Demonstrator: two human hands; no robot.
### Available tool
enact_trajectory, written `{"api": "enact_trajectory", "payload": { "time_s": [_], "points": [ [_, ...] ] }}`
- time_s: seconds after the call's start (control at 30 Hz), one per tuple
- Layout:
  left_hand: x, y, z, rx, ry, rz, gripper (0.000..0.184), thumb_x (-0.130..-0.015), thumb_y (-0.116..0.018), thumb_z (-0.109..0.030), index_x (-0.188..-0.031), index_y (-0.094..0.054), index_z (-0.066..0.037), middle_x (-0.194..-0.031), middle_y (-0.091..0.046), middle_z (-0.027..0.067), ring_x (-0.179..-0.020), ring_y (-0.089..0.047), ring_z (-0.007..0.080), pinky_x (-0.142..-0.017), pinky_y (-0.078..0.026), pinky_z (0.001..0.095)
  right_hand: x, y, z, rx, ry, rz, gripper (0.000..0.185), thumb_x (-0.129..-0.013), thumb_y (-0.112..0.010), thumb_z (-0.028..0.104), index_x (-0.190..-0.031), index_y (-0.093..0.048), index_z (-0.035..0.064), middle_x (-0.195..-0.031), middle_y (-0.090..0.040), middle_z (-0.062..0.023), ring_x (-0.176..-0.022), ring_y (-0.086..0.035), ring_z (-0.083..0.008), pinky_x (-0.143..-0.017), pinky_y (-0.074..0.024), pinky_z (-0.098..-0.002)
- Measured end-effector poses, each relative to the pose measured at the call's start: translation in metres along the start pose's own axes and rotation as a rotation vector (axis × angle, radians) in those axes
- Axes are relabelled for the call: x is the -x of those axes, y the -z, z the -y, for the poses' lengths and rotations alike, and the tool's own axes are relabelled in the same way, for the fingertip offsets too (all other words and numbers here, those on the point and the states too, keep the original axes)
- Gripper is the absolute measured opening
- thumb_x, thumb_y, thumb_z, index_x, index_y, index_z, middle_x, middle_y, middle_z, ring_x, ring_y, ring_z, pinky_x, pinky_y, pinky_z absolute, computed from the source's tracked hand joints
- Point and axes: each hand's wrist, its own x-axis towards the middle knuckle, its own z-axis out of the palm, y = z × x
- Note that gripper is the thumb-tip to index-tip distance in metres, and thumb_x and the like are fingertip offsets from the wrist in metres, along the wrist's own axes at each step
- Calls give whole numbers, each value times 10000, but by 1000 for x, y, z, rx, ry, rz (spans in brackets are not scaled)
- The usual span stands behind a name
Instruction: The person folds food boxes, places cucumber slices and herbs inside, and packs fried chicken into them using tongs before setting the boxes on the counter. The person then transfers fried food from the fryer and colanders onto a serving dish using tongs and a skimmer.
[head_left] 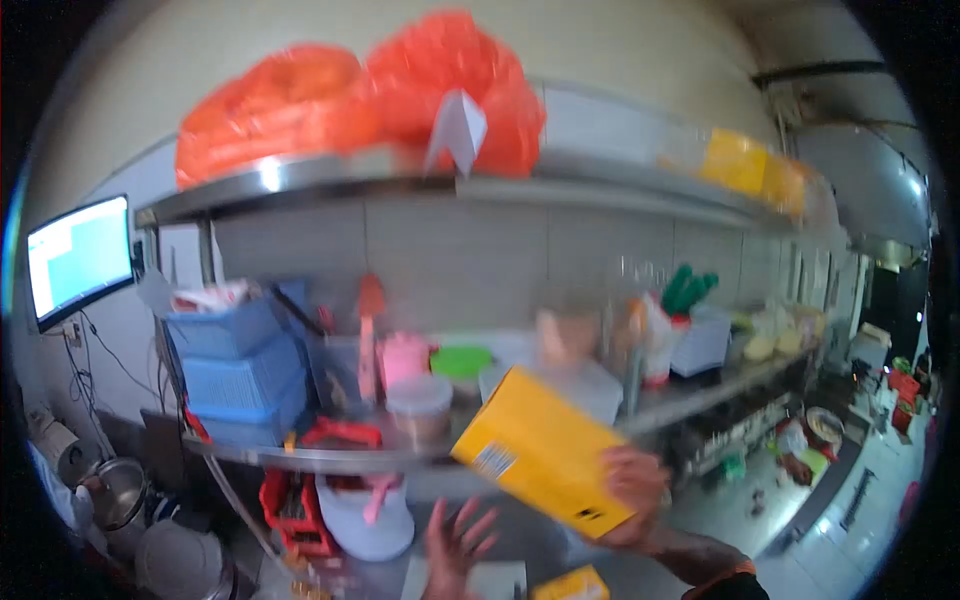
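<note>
My right hand (638, 490) grips one end of a yellow cardboard box (540, 450), which is tilted in the air before the lower shelf. A barcode label shows on the box's side. Low in the middle, my left hand (458, 540) is empty, its fingers spread, apart from the box. Below the hands, a white board or sheet (500, 578) lies on the counter, and a second yellow box (572, 585) is partly cut off by the bottom edge.
Stacked blue baskets (245, 375), a lidded clear tub (420, 405) and a pink container (405, 357) stand on the shelf (350, 458). Orange bags (450, 95) sit on the upper shelf. Below are a white bucket (370, 525) and a red crate (290, 510). A screen (82, 255) hangs left.
</note>
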Motion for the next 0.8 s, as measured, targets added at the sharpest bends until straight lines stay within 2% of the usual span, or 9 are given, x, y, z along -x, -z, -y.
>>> {"api": "enact_trajectory", "payload": {
  "time_s": [0.03,0.2,0.27,0.37,0.53,0.6,0.67,0.73,0.8],
  "points": [
    [-10,-31,1,6,286,-187,672,-830,-508,-499,-1349,-276,-140,-1354,-344,109,-1197,-403,280,-957,-358,472,32,-9,19,-68,-79,103,632,-629,-775,324,-1132,-480,78,-1166,-405,-147,-1037,-472,-310,-856,-406,-487],
    [7,-7,99,52,463,98,697,-806,-587,-476,-1290,-315,-54,-1183,-491,80,-1047,-521,193,-852,-450,327,82,30,78,-72,-515,536,720,-632,-782,315,-1200,-415,68,-1199,-372,-180,-1142,-395,-340,-940,-352,-482],
    [14,-25,123,-55,437,225,725,-793,-586,-509,-1281,-324,-42,-1175,-494,75,-1038,-521,189,-850,-448,331,95,57,66,-250,-1015,382,856,-639,-783,312,-1283,-282,52,-1227,-345,-194,-1189,-345,-349,-978,-320,-463],
    [29,-39,177,-207,598,256,804,-734,-600,-577,-1279,-341,-47,-1171,-497,67,-1043,-512,171,-851,-445,312,129,101,45,-454,-1285,405,995,-634,-786,155,-1355,-103,96,-1294,-298,-132,-1220,-328,-250,-1000,-292,-407],
    [30,-84,253,98,820,108,648,-788,-584,-509,-1235,-418,-69,-1134,-521,73,-1010,-533,184,-828,-450,305,185,200,8,-712,-1644,214,931,-672,-746,229,-1341,-124,50,-1249,-348,-157,-1171,-387,-266,-968,-355,-403],
    [23,-96,285,199,861,19,573,-819,-582,-458,-1223,-434,-80,-1128,-530,78,-1008,-539,193,-823,-449,305,213,245,-16,-1156,-2002,-293,913,-654,-688,104,-1349,-96,74,-1236,-354,-161,-1167,-387,-264,-962,-364,-412],
    [5,-116,316,-873,311,-8,433,-854,-571,-338,-1193,-460,-93,-1108,-561,84,-1024,-539,198,-824,-439,318,244,271,-27,-1165,-1980,-404,929,-611,-639,30,-1355,-87,100,-1231,-357,-163,-1156,-398,-262,-954,-374,-409],
    [8,-137,318,-1254,14,-109,385,-846,-559,-276,-1152,-480,-56,-1078,-570,121,-1024,-542,215,-859,-403,362,260,287,-30,-416,-1871,-199,946,-604,-651,35,-1361,-89,113,-1229,-360,-154,-1139,-411,-263,-958,-372,-391],
    [16,-166,314,-1578,-385,763,398,-843,-543,-293,-1131,-490,-24,-1050,-561,163,-1020,-540,265,-923,-345,432,262,290,-25,-368,-1843,-166,864,-624,-595,66,-1364,-153,113,-1230,-379,-101,-1148,-391,-223,-956,-365,-377]
  ]
}}
